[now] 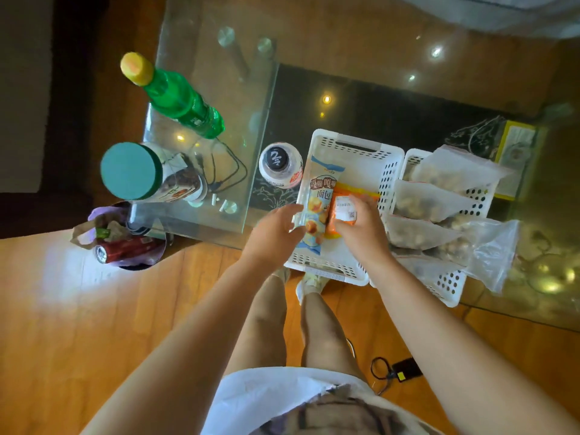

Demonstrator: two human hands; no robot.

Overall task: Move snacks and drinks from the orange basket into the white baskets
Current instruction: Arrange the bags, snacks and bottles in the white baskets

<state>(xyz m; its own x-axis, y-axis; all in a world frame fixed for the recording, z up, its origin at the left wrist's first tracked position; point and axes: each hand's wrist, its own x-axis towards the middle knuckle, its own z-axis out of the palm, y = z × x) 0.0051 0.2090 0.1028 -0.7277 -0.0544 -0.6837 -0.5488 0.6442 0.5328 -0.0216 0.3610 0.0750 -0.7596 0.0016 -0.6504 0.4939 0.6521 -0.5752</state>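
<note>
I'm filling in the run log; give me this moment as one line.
right hand: holding orange packet | left hand: open, beside bread packet | both packets in left white basket | right basket: clear bags

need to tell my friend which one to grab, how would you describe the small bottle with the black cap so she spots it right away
On the glass table, find the white basket nearer the person's left hand. The small bottle stands upright just outside that basket's left wall. Unlike the tall green bottle and teal-lidded jar, it is short, with a black cap.
</note>
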